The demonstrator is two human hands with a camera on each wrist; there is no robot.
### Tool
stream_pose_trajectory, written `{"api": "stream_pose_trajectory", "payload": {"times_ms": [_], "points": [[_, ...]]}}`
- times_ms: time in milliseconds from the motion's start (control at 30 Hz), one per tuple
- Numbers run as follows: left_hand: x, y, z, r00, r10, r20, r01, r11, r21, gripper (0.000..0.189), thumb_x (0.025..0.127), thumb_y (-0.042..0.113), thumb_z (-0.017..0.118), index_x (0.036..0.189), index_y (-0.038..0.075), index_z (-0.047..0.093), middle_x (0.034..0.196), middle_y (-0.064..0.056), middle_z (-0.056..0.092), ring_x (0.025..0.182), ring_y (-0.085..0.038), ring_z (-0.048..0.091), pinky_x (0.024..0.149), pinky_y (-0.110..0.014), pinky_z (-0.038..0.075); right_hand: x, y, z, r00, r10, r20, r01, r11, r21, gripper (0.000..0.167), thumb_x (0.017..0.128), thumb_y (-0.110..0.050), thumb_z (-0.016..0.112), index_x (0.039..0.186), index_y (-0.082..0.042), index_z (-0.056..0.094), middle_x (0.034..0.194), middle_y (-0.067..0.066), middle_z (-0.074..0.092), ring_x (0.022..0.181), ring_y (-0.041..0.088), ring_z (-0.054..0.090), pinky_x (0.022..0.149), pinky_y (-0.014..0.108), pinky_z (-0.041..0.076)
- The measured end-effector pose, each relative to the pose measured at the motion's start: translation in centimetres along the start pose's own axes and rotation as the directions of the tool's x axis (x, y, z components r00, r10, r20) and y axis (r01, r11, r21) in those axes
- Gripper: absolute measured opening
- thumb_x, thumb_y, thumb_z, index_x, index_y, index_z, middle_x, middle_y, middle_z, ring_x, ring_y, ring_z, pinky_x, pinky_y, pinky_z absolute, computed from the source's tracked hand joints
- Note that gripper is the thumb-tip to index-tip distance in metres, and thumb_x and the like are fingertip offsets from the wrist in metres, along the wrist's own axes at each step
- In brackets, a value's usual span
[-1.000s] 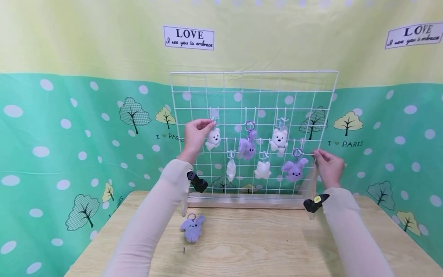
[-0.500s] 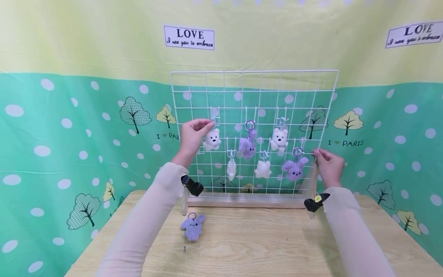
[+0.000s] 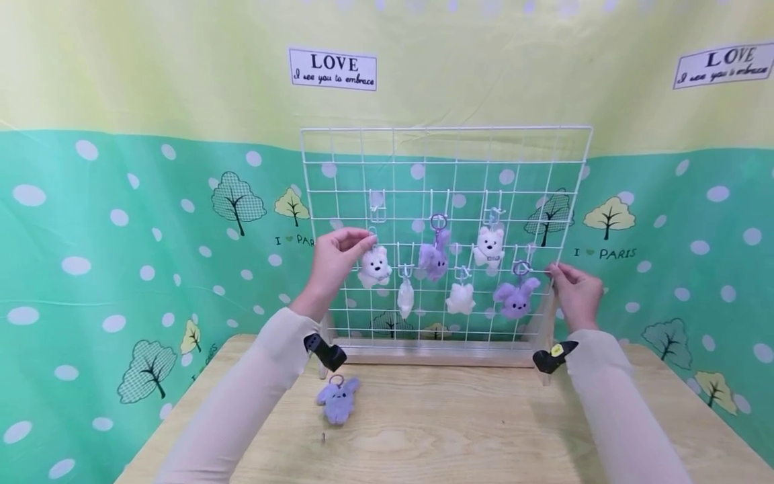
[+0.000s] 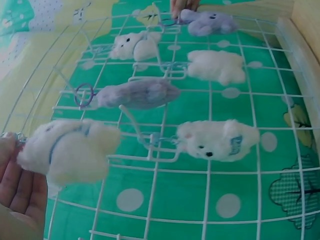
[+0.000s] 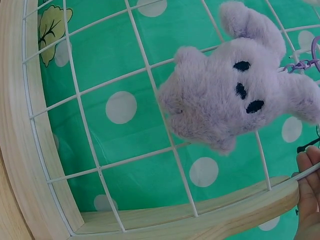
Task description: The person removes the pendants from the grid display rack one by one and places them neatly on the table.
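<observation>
My left hand pinches the ring at the top of a white plush bear keychain. The bear hangs in front of the white wire grid, below a bare white hook. In the left wrist view the same bear, with a blue band round its neck, dangles beside my fingers. My right hand grips the grid's right edge by the wooden stand. Near it hangs a purple plush bunny keychain, large in the right wrist view. Another purple bunny hangs mid-grid.
More white plush keychains hang on hooks: one upper right, one low centre, one side-on. A purple bunny keychain lies on the wooden table, near a small dark bit. A patterned curtain stands behind.
My left hand has drawn the white bear keychain down from the upper left hook, which now hangs bare. The right hand keeps its grip on the grid edge.
</observation>
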State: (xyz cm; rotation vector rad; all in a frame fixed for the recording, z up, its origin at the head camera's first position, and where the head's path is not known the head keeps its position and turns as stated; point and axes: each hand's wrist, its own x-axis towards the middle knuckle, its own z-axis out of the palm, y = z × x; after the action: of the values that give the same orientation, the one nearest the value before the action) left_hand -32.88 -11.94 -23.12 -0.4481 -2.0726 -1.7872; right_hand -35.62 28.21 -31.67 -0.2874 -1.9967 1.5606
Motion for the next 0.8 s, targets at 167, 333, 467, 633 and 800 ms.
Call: {"api": "stream_pose_trajectory", "payload": {"times_ms": [167, 333, 467, 633, 800], "points": [[-1.8, -1.1, -0.1, 0.999, -0.019, 0.049, 0.019, 1.0, -0.009, 0.032, 0.083, 0.029, 0.072, 0.105, 0.006, 0.067, 0.1, -0.005, 0.071, 0.093, -0.017, 0.064, 0.083, -0.027, 0.052, -0.2, 0.0, 0.0, 1.0, -0.011, -0.005, 0.011, 1.0, -0.007, 0.042, 0.09, -0.039, 0.059, 0.123, -0.014, 0.061, 0.121, 0.003, 0.064, 0.101, 0.004, 0.062, 0.086, 0.019, 0.048], [-3.7, -2.6, -0.3, 0.993, -0.041, 0.108, 0.043, 0.999, -0.011, 0.029, 0.084, 0.023, 0.071, 0.104, 0.004, 0.066, 0.1, -0.006, 0.07, 0.092, -0.016, 0.065, 0.083, -0.026, 0.052, -0.1, 0.1, 0.1, 1.0, -0.018, -0.008, 0.018, 1.0, -0.004, 0.04, 0.09, -0.038, 0.059, 0.122, -0.013, 0.062, 0.119, 0.003, 0.065, 0.096, 0.001, 0.062, 0.087, 0.019, 0.048], [-4.9, -4.0, -0.5, 0.986, -0.067, 0.153, 0.072, 0.997, -0.03, 0.026, 0.084, 0.021, 0.071, 0.103, 0.003, 0.066, 0.1, -0.007, 0.07, 0.091, -0.015, 0.065, 0.083, -0.026, 0.053, 0.0, 0.2, 0.1, 1.0, -0.011, -0.002, 0.011, 1.0, 0.011, 0.04, 0.089, -0.037, 0.06, 0.122, -0.013, 0.062, 0.119, 0.003, 0.065, 0.093, -0.002, 0.062, 0.085, 0.018, 0.049], [-6.3, -5.6, -0.8, 0.972, -0.095, 0.215, 0.106, 0.994, -0.036, 0.025, 0.085, 0.019, 0.07, 0.102, 0.001, 0.066, 0.099, -0.009, 0.07, 0.09, -0.016, 0.066, 0.081, -0.027, 0.053, 0.1, 0.3, 0.1, 1.0, -0.009, -0.006, 0.009, 0.999, 0.038, 0.041, 0.089, -0.037, 0.061, 0.122, -0.013, 0.062, 0.117, 0.001, 0.066, 0.091, -0.003, 0.061, 0.084, 0.016, 0.048], [-7.6, -7.7, -0.9, 0.959, -0.127, 0.254, 0.135, 0.991, -0.012, 0.023, 0.085, 0.015, 0.069, 0.101, -0.001, 0.065, 0.096, -0.009, 0.07, 0.085, -0.014, 0.065, 0.079, -0.025, 0.053, 0.0, 0.3, 0.1, 1.0, -0.017, -0.012, 0.018, 0.999, 0.026, 0.04, 0.089, -0.036, 0.06, 0.121, -0.013, 0.062, 0.118, 0.002, 0.065, 0.092, -0.003, 0.061, 0.084, 0.016, 0.049]]}}
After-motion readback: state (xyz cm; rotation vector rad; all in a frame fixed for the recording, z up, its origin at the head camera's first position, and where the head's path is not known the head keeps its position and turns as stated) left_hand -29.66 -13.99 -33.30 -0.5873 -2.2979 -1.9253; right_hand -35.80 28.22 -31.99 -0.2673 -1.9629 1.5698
